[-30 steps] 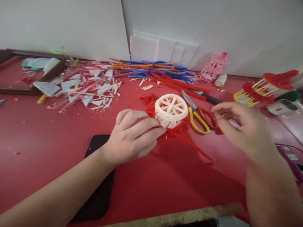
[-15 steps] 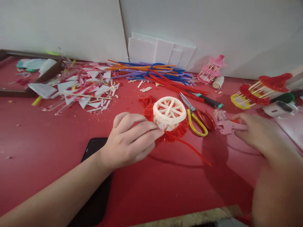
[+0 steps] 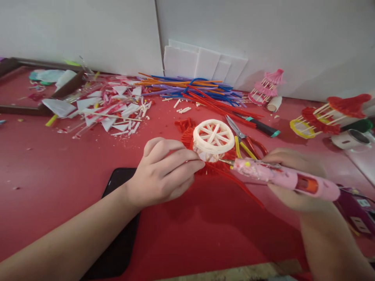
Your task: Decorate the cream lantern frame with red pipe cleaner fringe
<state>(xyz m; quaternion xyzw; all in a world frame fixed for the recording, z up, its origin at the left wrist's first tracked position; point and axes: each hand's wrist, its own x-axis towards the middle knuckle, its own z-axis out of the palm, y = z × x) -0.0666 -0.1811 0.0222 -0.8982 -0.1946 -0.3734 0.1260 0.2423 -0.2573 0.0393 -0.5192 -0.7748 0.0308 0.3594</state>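
My left hand (image 3: 166, 171) is closed at the near left side of a small craft model, its fingertips pinching a red pipe cleaner (image 3: 244, 189) against the model. The model has a cream spoked wheel (image 3: 213, 136) on top and a fringed red base (image 3: 187, 134) below. In my right hand (image 3: 295, 164) is a pink hot glue gun (image 3: 287, 177), with its nozzle tip at the wheel's lower near edge. Whether the tip touches is hard to tell. Scissors (image 3: 241, 138) with yellow and red handles lie just behind the gun.
Behind lie bundled pipe cleaners (image 3: 187, 88), a scrap heap (image 3: 114, 109) and a black-and-teal cutter (image 3: 263, 127). Small pink (image 3: 266, 88) and red tiered models (image 3: 334, 113) stand right, near a tape roll (image 3: 350, 138) and a purple power strip (image 3: 357, 210). A phone (image 3: 117, 234) lies under my left forearm.
My right hand has lifted the glue gun from the table on the right and brought its nozzle left to the model. My left hand keeps its hold.
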